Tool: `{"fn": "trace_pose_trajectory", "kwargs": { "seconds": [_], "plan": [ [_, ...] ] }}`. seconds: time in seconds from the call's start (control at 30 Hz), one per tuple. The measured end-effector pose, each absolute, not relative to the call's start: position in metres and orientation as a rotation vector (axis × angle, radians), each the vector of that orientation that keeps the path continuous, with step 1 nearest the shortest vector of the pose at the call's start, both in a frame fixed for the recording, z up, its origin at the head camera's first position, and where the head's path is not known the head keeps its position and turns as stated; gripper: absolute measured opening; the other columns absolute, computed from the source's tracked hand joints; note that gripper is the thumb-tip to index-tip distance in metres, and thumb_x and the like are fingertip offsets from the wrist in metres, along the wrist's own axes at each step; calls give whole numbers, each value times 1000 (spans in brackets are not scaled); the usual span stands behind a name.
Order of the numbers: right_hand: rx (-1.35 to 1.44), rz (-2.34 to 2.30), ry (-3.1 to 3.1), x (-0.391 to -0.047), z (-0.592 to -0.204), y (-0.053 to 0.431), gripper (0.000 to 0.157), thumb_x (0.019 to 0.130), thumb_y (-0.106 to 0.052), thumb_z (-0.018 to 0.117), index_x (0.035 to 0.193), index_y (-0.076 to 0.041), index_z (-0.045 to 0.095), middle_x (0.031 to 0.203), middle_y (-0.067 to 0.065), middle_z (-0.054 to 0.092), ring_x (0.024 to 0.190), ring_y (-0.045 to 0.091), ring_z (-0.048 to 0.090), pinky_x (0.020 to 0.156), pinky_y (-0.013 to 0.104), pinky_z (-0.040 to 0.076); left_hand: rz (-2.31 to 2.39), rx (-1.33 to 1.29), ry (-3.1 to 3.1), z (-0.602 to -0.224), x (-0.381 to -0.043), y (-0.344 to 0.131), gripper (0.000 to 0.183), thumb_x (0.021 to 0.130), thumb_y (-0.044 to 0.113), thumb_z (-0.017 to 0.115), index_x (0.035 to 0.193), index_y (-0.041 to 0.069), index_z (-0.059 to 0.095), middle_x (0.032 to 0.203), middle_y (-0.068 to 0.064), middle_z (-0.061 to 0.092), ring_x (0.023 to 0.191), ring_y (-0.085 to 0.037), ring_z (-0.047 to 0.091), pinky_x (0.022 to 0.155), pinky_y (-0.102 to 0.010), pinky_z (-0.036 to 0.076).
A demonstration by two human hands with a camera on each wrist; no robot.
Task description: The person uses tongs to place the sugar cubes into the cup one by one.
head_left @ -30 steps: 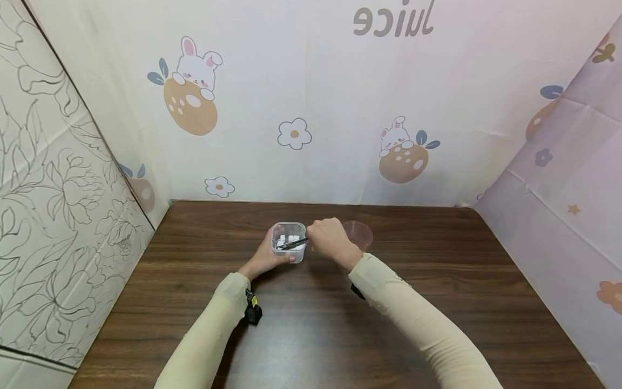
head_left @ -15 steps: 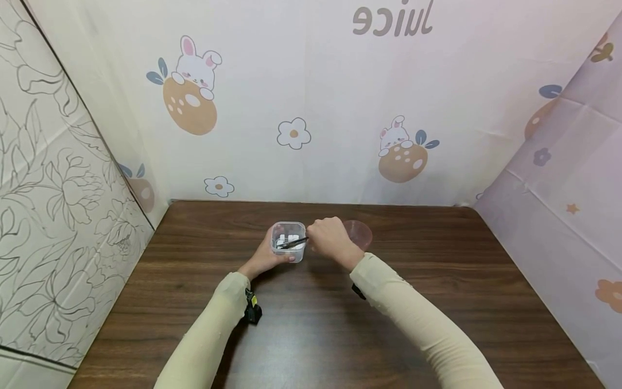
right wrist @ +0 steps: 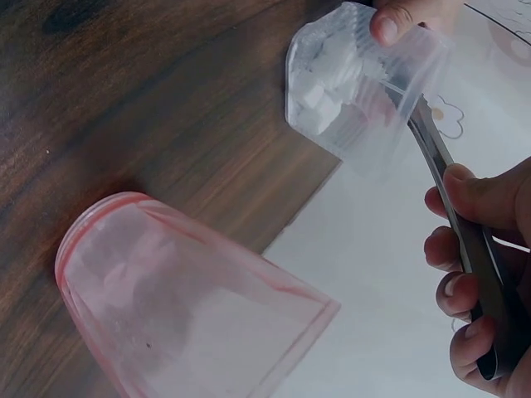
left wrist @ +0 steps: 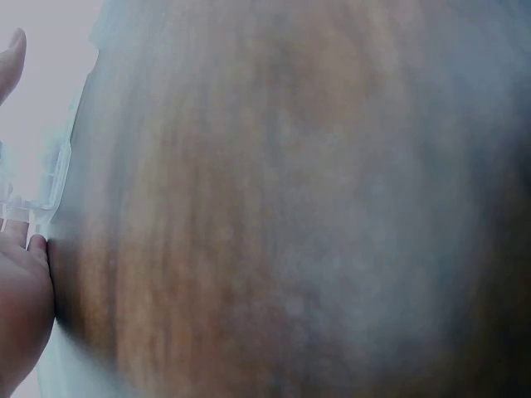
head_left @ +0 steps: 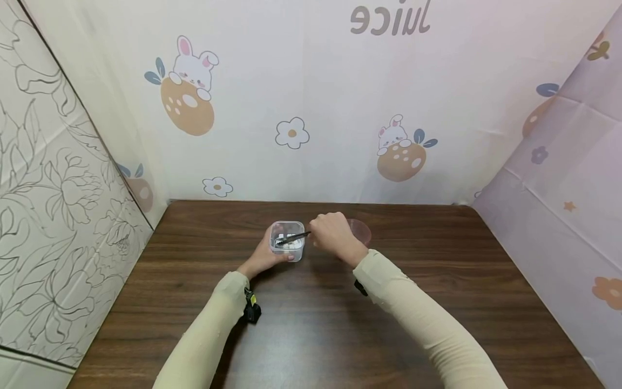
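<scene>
A clear plastic container (head_left: 295,255) holds several white cubes (right wrist: 319,106). My left hand (head_left: 264,259) grips it from the left side, with the thumb along its near wall. From the right, my right hand (head_left: 332,233) holds a pair of metal tongs (right wrist: 455,203), thumb on one side and curled fingers on the other. The tongs' tips reach inside the container, over the cubes. In the right wrist view the container's wall blurs the tips, and I cannot tell whether a cube is between them.
A translucent pink cup (right wrist: 199,307) stands upright on the dark wooden table (head_left: 311,329), just right of my right hand and partly behind it in the head view. Behind the table's far edge hangs a printed cloth backdrop (head_left: 340,162).
The tongs have lifted a little and lie at a slightly flatter slant across the container. My right hand has moved slightly up and right. My left hand keeps its grip on the container.
</scene>
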State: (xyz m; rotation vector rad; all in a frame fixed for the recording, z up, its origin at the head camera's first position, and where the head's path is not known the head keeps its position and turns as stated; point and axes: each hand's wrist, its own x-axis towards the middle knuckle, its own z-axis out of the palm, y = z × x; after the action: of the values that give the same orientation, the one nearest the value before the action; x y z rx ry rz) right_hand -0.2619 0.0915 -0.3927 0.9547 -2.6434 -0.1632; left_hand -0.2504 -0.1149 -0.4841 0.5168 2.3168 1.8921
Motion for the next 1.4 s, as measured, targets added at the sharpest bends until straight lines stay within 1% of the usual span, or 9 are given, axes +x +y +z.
{"fn": "trace_pose_trajectory", "kwargs": {
  "seconds": [0.17,0.3,0.4,0.5,0.77,1.03,1.27,1.4],
  "plan": [
    [937,-165,-2653,-260,-386,95,12,79,-27,77,71,-20,71,54,-5,53,44,12,39,38,31,38,1878,502,2320,-483,-249,-115,98,72,-2,80,147,-5,16,146,-31,28,134,-40,29,109,-49,23],
    [911,-175,-2667,-258,-381,97,10,80,-27,76,76,-18,74,53,-5,52,44,12,38,38,29,36,1882,498,2317,-483,-250,-115,98,72,-2,79,147,-5,16,146,-31,28,134,-39,29,110,-48,22],
    [904,-176,-2678,-257,-378,99,11,81,-28,75,77,-17,75,53,-5,51,44,11,37,38,28,34,1891,482,2310,-483,-249,-115,98,71,-3,79,147,-4,16,146,-30,28,135,-38,28,110,-47,22],
    [902,-155,-2690,-255,-376,102,8,82,-26,75,79,-19,75,54,-6,54,44,10,38,38,27,34,1898,468,2304,-483,-249,-114,97,71,-4,79,146,-5,17,146,-31,28,135,-39,28,110,-48,22],
    [886,-135,-2710,-249,-369,111,7,84,-26,73,85,-19,77,61,-4,62,43,11,42,38,27,35,1898,465,2300,-483,-248,-114,98,71,-4,79,147,-5,17,147,-30,28,135,-39,27,111,-48,20],
    [854,-104,-2703,-243,-364,122,9,84,-25,73,90,-21,78,73,-2,69,46,12,44,37,28,35,1906,460,2276,-482,-247,-114,97,72,-5,77,147,-5,16,147,-30,27,135,-42,26,111,-50,20],
    [841,-66,-2646,-237,-358,133,8,82,-23,74,89,-22,79,74,-3,70,43,10,40,36,28,32,1914,448,2323,-514,-263,-113,101,71,0,81,149,5,17,149,-24,28,137,-36,26,111,-47,19],
    [829,-59,-2622,-235,-354,140,10,82,-23,74,90,-22,79,75,-3,71,42,9,37,35,27,32,1925,440,2335,-514,-262,-113,100,69,0,81,148,6,19,148,-23,31,135,-35,29,111,-47,21]
  ]
}}
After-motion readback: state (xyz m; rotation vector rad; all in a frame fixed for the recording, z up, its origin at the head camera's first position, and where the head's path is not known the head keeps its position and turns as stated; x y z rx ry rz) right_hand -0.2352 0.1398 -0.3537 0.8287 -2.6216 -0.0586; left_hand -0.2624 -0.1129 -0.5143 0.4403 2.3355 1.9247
